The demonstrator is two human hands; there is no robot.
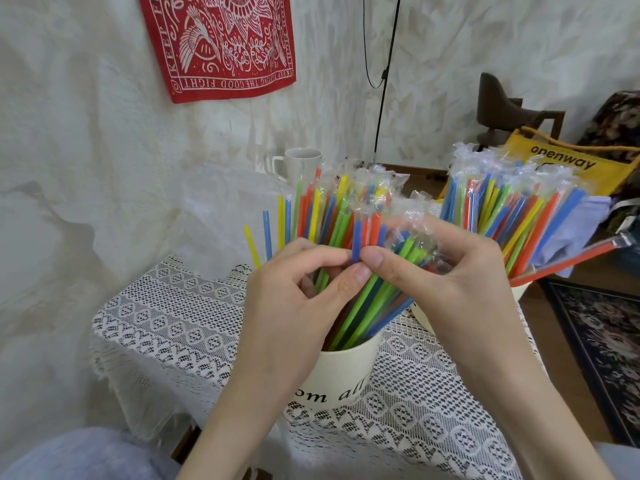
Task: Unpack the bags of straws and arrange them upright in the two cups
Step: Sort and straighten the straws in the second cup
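The straws [349,216] stand mostly upright and fanned in the near cup [341,372], a cream one with dark lettering on the lace-covered surface [166,317]. Most are wrapped in clear film; a few at the left edge of the bundle look bare. Right above this cup the two hands meet: the left hand [294,299] and right hand [446,271] both pinch one blue straw [356,244] in the bundle, fingertips almost touching, seemingly sorting it into place.

To the right of the near cup, and largely hidden behind the right forearm, is the second cup [519,289], also crammed with wrapped straws [512,209]. One orange straw [568,261] leans far out of it to the right.

Risk, as I judge it: both cups are top-heavy and tightly packed, so a tug on the pinched straw could drag neighbours out or tip the near cup, and the leaning orange one may slide off.

Count: two cups with straws, too many straws to number, two hands. Behind the near cup stands one white mug [298,164]; beyond the second cup sits one yellow bag [568,168].
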